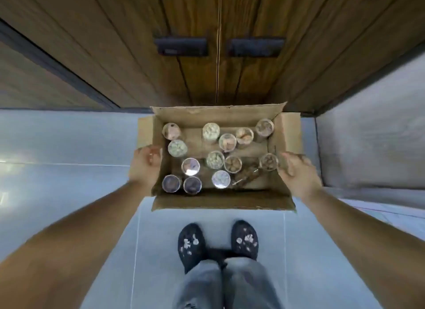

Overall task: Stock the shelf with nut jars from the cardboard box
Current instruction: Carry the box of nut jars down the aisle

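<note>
Head view: open box on floor, 12 o'clock of shoes, jars upright inside. Left hand curls over box wall at 9 o'clock. Right hand loose-fingered at 3 o'clock, contact lost in blur. Jars likely rigid, smooth, light enough for one hand; take round body under lid. Shelf out of frame; doors at 12 o'clock. Labels unreadable; item at box's 4 o'clock indistinct.

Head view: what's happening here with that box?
A person stands over an open cardboard box of nut jars, in front of closed wooden doors. The left hand is at the box's left wall, the right hand by its right wall, fingers loose. Neither holds a jar; whether the left grips the box is unclear.
</note>
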Demonstrator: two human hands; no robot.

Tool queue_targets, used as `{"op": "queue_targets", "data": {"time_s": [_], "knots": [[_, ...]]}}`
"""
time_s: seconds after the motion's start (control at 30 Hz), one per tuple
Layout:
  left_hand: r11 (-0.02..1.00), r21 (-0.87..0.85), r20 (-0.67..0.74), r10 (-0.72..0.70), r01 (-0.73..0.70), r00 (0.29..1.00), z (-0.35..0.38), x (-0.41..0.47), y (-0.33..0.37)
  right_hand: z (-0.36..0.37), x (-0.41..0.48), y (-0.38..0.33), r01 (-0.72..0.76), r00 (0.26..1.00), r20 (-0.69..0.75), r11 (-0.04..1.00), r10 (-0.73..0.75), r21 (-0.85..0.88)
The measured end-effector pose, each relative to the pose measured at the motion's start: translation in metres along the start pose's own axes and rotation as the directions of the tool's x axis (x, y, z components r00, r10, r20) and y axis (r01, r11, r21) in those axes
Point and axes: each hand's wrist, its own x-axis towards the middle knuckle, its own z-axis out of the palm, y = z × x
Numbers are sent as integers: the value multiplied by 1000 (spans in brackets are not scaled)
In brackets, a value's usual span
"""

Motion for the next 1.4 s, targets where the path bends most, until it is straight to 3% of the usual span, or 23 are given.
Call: {"op": "queue_targets", "data": {"time_s": [0.1, 0.2, 0.27, 0.47, 0.67, 0.87, 1.2, 1.4], "knots": [[972, 231, -81, 70, -49, 994, 32, 18, -36, 32, 25, 26, -48, 998, -40, 983, 41, -177], [893, 440, -81, 147, -97, 986, 62, 31, -71, 60, 45, 52, -106, 992, -85, 973, 90, -207], [870, 485, -43, 126, -90, 991, 75, 41, -87, 71, 58, 65, -109, 991, -102, 978, 91, -178], [982, 186, -99, 27, -8, 995, 72, 61, -100, 97, 72, 77, -30, 992, -126, 998, 22, -61], [982, 181, -51, 63, -53, 997, 60, 59, -94, 91, 66, 70, 15, 981, -196, 999, -6, 42], [973, 230, -26, -22, 27, 999, 18, 8, -104, 62, 24, 39, -11, 998, -58, 1000, 12, 12], [943, 9, -96, -331, 334, 939, -166, -164, -99, -23, -93, -103, 159, 977, 152, 984, -146, -74], [909, -60, -226, -415, 412, 881, -294, -266, -91, -63, -171, -216, 302, 934, 215, 953, -287, -40]]}}
